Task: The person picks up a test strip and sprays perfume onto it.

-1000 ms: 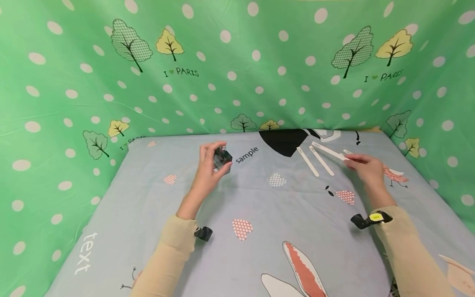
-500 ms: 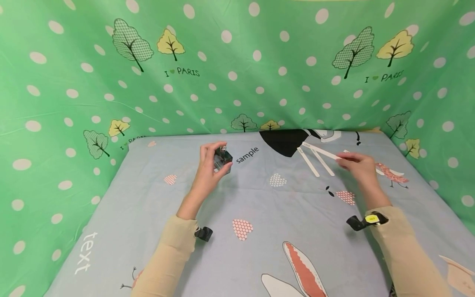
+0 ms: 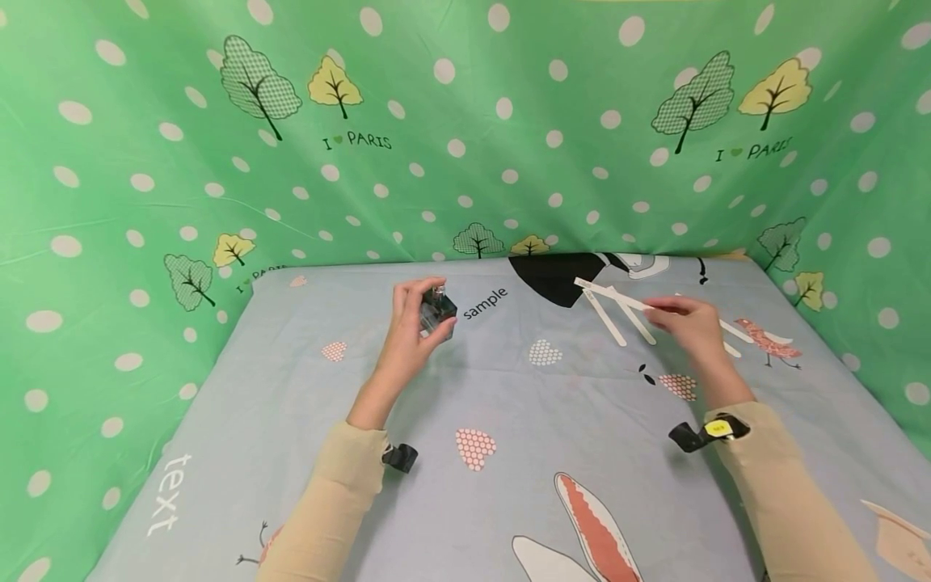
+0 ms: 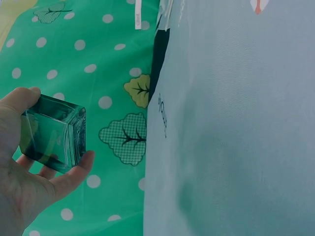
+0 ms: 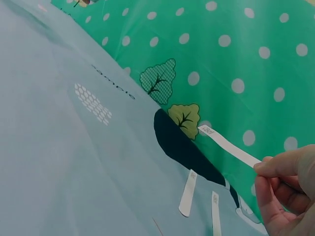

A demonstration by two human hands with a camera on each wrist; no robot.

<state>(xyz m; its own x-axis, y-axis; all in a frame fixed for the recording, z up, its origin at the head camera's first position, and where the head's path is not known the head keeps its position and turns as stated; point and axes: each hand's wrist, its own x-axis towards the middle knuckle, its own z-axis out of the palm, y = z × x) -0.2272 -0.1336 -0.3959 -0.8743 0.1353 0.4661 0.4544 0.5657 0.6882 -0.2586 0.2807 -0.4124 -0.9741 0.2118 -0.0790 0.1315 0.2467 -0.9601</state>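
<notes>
My left hand (image 3: 407, 335) holds a square glass perfume bottle (image 3: 440, 315) above the bed-like surface, fingers over its sprayer top and thumb low on its side. In the left wrist view the clear, greenish bottle (image 4: 54, 130) is tilted. My right hand (image 3: 691, 327) pinches one end of a white paper test strip (image 3: 604, 292). Its free end, with small print on it, points left toward the bottle; this print shows on the strip (image 5: 231, 149) in the right wrist view. Below it lie two more strips, a left one (image 3: 607, 320) and a right one (image 3: 637, 320).
More white strips (image 3: 736, 331) lie right of my right hand, partly hidden by it. A grey-blue printed cloth (image 3: 436, 517) covers the surface. A green dotted curtain (image 3: 465, 121) rises behind it and at both sides.
My right hand has moved left with the strip, bringing its free end nearer the bottle and uncovering strips on the right. The left hand and bottle have stayed almost still.
</notes>
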